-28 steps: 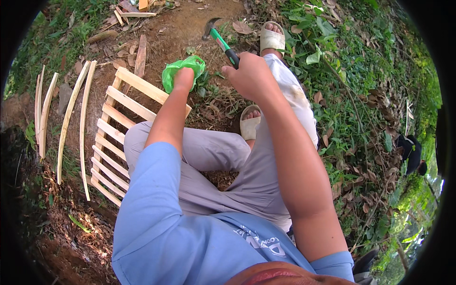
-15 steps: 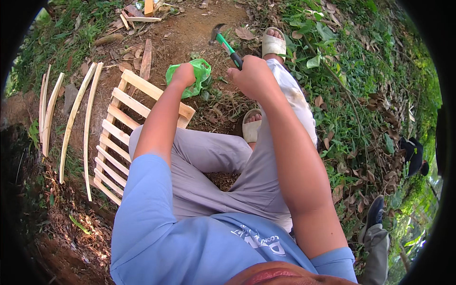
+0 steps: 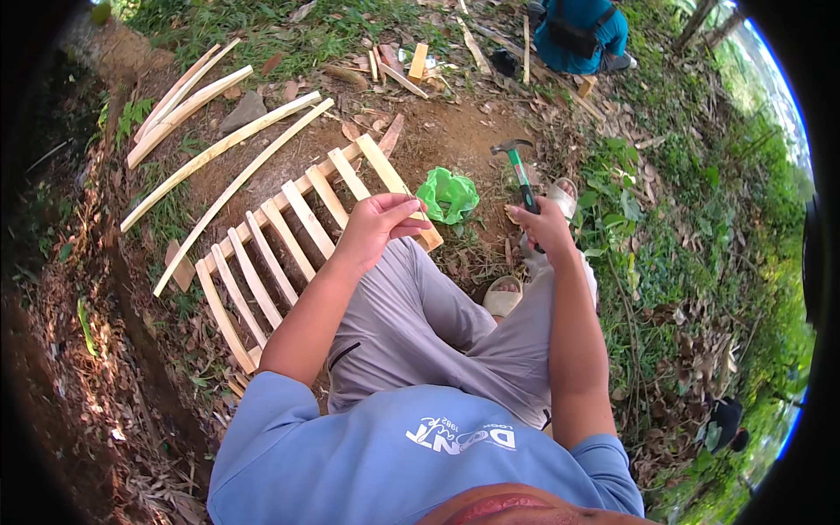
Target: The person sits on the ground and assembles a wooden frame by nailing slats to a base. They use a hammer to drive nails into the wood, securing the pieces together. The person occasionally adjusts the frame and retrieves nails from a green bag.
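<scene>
My right hand (image 3: 548, 226) is wrapped round the dark grip of a claw hammer (image 3: 522, 172), its head up and away from me. My left hand (image 3: 381, 229) is pinched closed above the near-right end of a slatted wooden frame (image 3: 306, 219). Whatever sits between its fingertips is too small to make out. The frame lies on the ground along my left side, its slats spaced across a long rail. Just beyond its end rests a crumpled green plastic bag (image 3: 448, 196), touched by neither hand.
Several loose wooden strips (image 3: 229, 140) lie left of the frame, near a grey stone (image 3: 244, 112). Wood offcuts (image 3: 418, 63) are scattered farther off. A person in a teal shirt (image 3: 573, 44) is at the far right. Leafy plants (image 3: 617, 188) cover the right side.
My left hand has come out of the green bag and moved back over the frame's end. The hammer stays in my right hand. The view has swung, bringing the person in teal into sight.
</scene>
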`<state>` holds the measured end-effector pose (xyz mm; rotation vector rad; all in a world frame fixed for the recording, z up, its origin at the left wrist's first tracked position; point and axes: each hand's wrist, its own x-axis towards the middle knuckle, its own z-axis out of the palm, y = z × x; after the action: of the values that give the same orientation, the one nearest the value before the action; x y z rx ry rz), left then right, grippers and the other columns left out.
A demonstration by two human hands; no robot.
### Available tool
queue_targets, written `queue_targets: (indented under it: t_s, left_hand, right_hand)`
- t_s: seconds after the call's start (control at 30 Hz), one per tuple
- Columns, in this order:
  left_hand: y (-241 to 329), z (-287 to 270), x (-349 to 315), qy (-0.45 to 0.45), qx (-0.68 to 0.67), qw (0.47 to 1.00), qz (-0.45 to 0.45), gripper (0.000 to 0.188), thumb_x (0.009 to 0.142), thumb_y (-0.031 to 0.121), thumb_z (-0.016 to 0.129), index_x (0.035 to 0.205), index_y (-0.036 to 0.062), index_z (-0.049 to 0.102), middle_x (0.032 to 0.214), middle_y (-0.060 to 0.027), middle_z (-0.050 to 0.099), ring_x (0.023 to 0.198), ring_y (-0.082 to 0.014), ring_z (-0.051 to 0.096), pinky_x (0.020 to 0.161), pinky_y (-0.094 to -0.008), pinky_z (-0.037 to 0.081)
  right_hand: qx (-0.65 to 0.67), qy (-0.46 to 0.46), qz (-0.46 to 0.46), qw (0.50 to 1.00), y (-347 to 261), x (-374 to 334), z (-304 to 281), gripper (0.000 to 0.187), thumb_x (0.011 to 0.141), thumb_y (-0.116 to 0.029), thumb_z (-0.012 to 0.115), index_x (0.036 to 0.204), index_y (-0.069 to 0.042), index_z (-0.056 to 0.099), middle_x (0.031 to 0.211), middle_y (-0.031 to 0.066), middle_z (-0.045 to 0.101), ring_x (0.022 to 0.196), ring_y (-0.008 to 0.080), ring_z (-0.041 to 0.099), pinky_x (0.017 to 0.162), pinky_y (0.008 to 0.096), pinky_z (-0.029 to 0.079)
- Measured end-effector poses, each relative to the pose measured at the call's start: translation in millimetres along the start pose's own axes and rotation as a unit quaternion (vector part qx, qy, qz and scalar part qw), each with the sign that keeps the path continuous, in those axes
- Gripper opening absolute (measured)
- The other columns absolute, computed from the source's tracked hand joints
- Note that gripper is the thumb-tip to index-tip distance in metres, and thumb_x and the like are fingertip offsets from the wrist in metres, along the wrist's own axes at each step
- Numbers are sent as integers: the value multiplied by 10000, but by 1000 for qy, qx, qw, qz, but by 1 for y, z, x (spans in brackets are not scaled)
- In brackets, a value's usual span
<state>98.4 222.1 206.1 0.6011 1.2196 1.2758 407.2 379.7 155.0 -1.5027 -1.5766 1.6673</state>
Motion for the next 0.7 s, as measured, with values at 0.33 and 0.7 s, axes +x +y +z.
queue_targets:
  t_s: [0.33,0.7]
  left_hand:
    - [-40,0,-104,87,-71,993,38,228,1004,171,764,1133,-15,785,894,-19,753,661,-39,557,625,-209,459]
    - [-44,-18,-159,102,-79,990,58,269,1003,198,762,1162,-18,789,777,44,649,715,-39,506,662,-223,388]
  right_hand:
    - [111,-73,-39,990,-68,-166,170,269,930,-99,835,1044,-16,607,724,-15,607,462,50,498,400,246,397]
    - [190,-14,-86,978,-71,-192,209,300,932,46,759,1090,-36,517,883,89,697,487,86,543,400,257,433]
